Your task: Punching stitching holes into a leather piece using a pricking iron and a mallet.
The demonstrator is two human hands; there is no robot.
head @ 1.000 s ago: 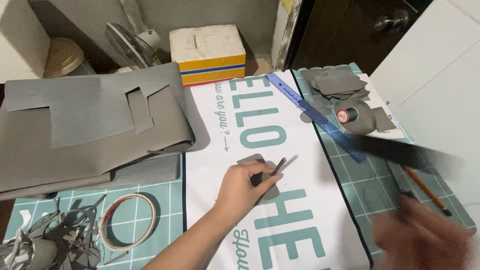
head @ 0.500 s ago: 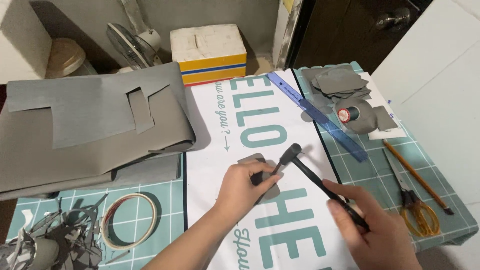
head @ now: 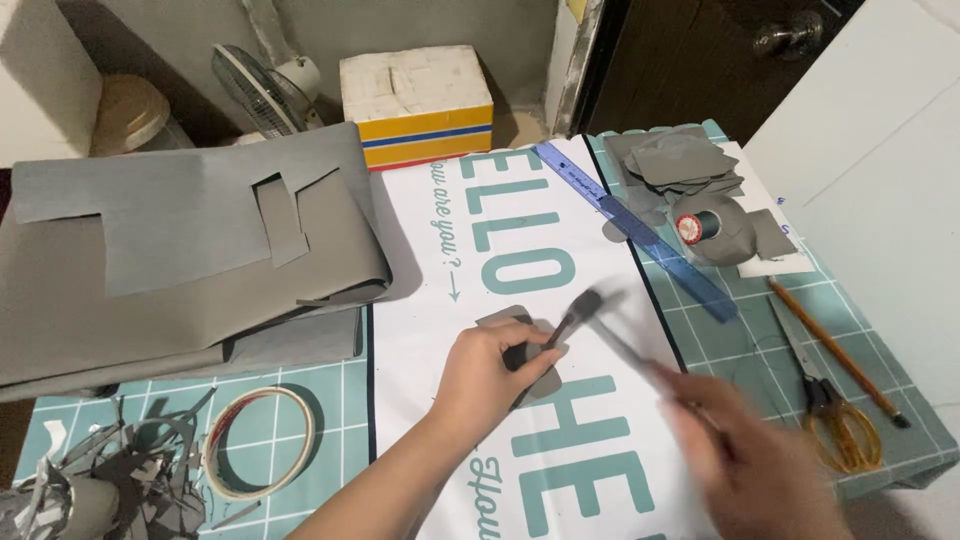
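My left hand (head: 484,378) pinches a thin dark punch tool (head: 556,335) upright on a small grey leather piece (head: 508,322) that lies on the white printed sheet (head: 560,250). My right hand (head: 745,455), blurred with motion, grips the black handle of a small hammer (head: 600,318). The hammer's head sits just above the top of the punch tool.
Folded grey leather sheets (head: 180,250) lie at left. A tape roll (head: 258,442) and leather scraps (head: 120,490) are at lower left. At right are a blue ruler (head: 640,235), a thread spool (head: 697,227), cut grey pieces (head: 680,165), a pencil (head: 835,352) and scissors (head: 830,400). A box (head: 417,105) stands behind.
My right hand picked up the hammer from the right side and brought it over the punch tool. It now swings, blurred. My left hand has stayed in place.
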